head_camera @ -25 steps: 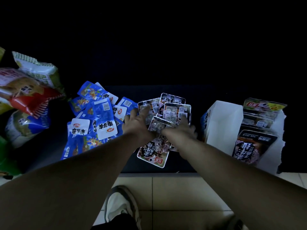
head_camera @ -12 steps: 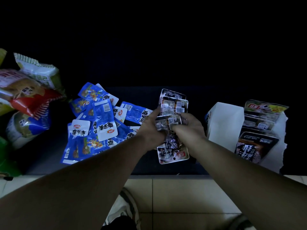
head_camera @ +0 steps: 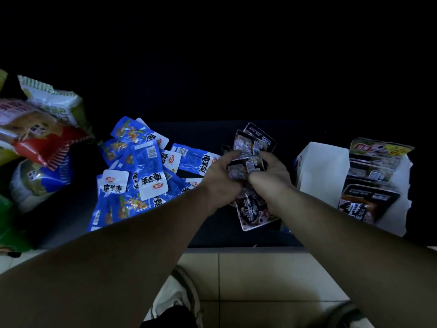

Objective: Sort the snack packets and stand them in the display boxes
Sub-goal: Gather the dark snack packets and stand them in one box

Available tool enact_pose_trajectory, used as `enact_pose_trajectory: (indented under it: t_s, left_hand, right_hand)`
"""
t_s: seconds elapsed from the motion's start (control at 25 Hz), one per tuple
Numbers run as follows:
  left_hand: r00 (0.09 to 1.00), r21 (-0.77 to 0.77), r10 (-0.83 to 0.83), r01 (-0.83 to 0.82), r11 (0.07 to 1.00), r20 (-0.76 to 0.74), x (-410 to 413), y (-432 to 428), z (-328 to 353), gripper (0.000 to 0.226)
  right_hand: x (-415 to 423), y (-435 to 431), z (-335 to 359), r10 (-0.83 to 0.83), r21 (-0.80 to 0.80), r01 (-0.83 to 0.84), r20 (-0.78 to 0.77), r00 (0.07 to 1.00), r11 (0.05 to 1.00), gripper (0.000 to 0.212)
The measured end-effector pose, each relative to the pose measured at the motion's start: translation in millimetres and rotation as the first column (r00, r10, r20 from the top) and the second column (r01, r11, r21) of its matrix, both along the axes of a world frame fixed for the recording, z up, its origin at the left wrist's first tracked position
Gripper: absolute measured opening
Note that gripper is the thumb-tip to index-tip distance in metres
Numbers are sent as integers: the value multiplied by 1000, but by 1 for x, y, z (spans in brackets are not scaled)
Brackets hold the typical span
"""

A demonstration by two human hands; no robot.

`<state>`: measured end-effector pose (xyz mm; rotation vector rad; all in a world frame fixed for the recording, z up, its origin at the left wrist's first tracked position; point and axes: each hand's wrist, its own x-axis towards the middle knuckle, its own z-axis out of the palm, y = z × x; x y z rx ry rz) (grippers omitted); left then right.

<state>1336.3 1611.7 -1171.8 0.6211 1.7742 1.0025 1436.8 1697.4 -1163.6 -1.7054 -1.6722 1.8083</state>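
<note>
Head view: dark packets between both hands.
Left hand: grips them, at its 3 o'clock.
Right hand: grips them, at its 9 o'clock.
Display box: 3 o'clock of the packets.

1. A shop's stocking corner, by all appearances: dozens of identical blue packets lie heaped just left of the fingers.
2. Right of the fingers stand white display boxes, one stocked with dark packets.
3. Far left of the fingers, large snack bags; below them, a tiled floor.
</note>
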Motion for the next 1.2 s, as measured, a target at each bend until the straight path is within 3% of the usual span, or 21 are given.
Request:
enact_pose_trajectory:
  t_s: [0.12, 0.24, 0.4, 0.52, 0.68, 0.8, 0.92, 1.08, 1.2]
  left_hand:
    - [1000, 12, 17, -17, 1000, -21, -5, 2, 12, 70]
    - [993, 72, -8, 16, 997, -121, -15, 0, 37, 60]
    - [973, 137, -14, 47, 990, -229, -25, -7, 73, 56]
    - [970, 108, -5, 33, 994, -245, -24, -12, 85, 53]
    - [950, 136, 87, -47, 990, -300, -16, -11, 76, 43]
    - [916, 203, 180, -112, 973, -357, -14, -3, 75, 36]
    - [875, 230, 185, -87, 969, -448, -14, 4, 84, 37]
    - [896, 330, 167, -24, 944, -411, 6, 11, 105, 21]
    - [917, 338, 97, 44, 940, -388, 39, 21, 134, 14]
  right_hand:
    - [2, 4, 0, 0, -44, -2, -40, 999, 999, 84]
    - [8, 13, 17, -12, -91, -5, -183, 983, 996, 90]
    - [9, 19, 53, 54, 19, -50, -280, 959, 999, 99]
    - [13, 18, 74, 181, 183, -141, -226, 957, 973, 86]
    - [18, 9, 77, 431, 427, -391, 2, 902, 816, 54]
    - [20, 11, 74, 433, 563, -384, 52, 900, 731, 50]
    - [25, 22, 82, 415, 621, -338, 22, 910, 708, 41]
    - [49, 31, 108, 436, 665, -364, 65, 898, 651, 29]
    - [95, 35, 139, 403, 733, -350, 113, 908, 584, 35]
